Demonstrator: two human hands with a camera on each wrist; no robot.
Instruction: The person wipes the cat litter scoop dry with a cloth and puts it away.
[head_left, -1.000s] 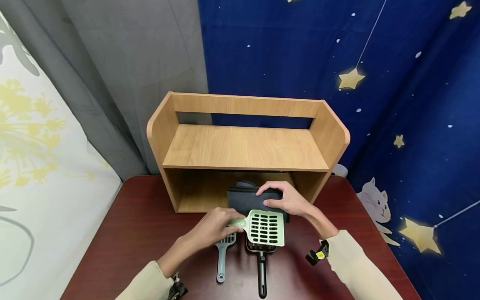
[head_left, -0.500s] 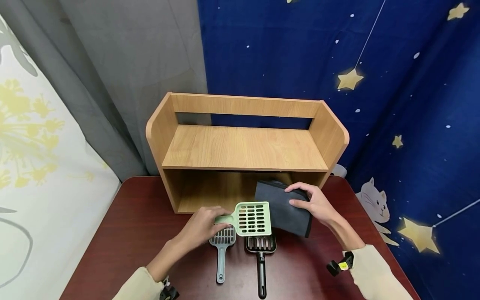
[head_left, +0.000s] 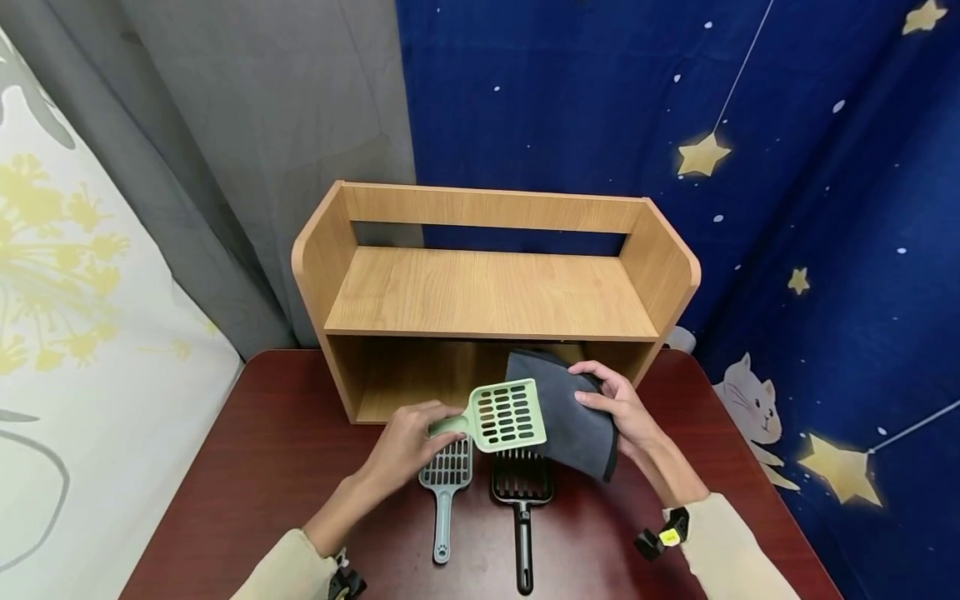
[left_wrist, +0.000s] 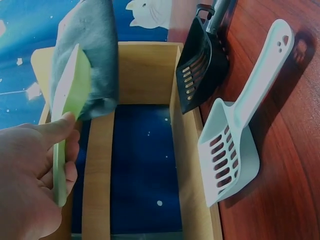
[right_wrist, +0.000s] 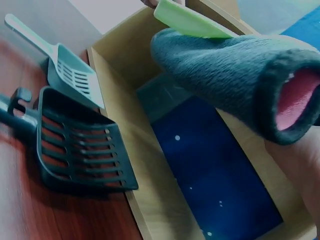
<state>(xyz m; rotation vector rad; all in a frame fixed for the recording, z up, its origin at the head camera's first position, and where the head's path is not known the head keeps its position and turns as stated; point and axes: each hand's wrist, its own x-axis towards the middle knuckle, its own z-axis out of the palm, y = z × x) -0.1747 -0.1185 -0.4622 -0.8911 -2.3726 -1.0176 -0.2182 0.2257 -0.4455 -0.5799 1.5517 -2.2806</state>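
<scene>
My left hand [head_left: 411, 440] pinches the short handle of a light green slotted litter scoop [head_left: 508, 415], raised above the table. My right hand [head_left: 617, 407] grips a folded dark grey cloth [head_left: 573, 417] just behind and to the right of the scoop. In the left wrist view the green scoop [left_wrist: 75, 82] overlaps the cloth [left_wrist: 102, 65]; the right wrist view has the scoop's edge against the cloth [right_wrist: 210, 70]. A grey-blue litter scoop [head_left: 444, 500] and a black litter scoop [head_left: 522, 517] lie side by side on the table, handles toward me.
A two-tier wooden shelf [head_left: 491, 292] stands at the back of the dark red table [head_left: 247, 492]. Behind it hang a grey curtain [head_left: 285, 108] and a blue starry curtain [head_left: 585, 100]. A white patterned cloth [head_left: 97, 333] hangs at the left.
The cloth has moved right and toward me, turning to a slant, with my right hand. The green scoop has shifted left and up and is now tilted, uncovering more of the black scoop.
</scene>
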